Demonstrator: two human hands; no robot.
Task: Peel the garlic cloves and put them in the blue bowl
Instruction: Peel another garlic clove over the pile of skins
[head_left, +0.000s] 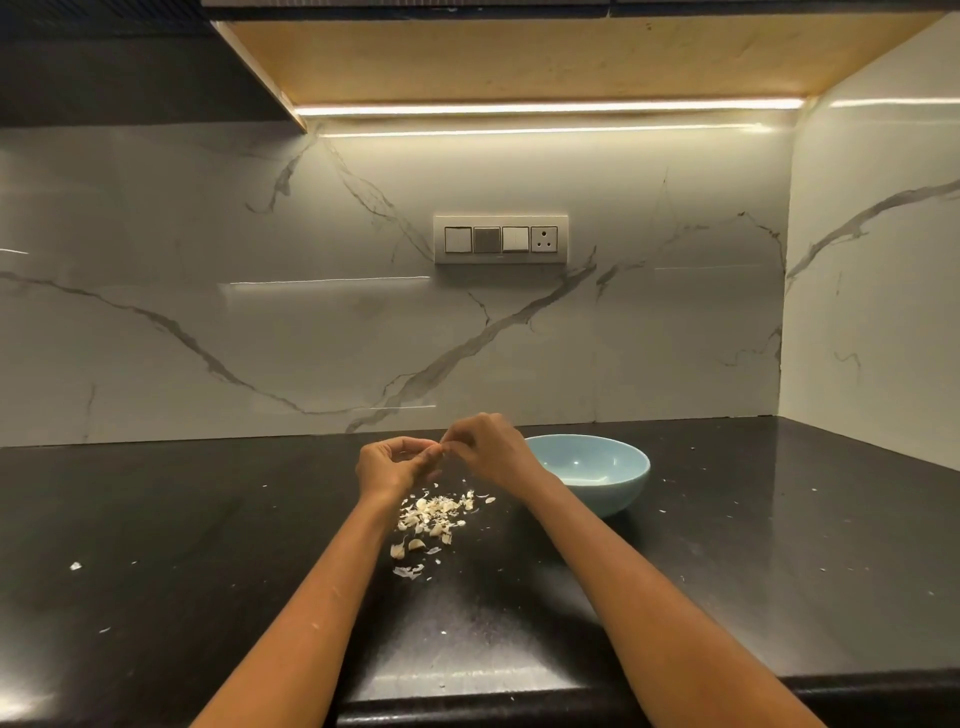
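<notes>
The counter (727, 597) front edge lies nearest, both forearms reaching over it. Out at mid-counter the left hand (389, 465) and right hand (491, 449) meet fingertip to fingertip, each grip curled tight and pinching 1 garlic clove (440, 451), mostly hidden between them. A clove is light, firm and slick once bared; its papery skin tears easily, so I judge it best held by the body while the skin is pulled from the tip. Below the hands lies a scatter of peels and cloves (434, 517). The blue bowl (613, 486) sits just right of the hands, toward the back edge; its visible inside looks empty.
</notes>
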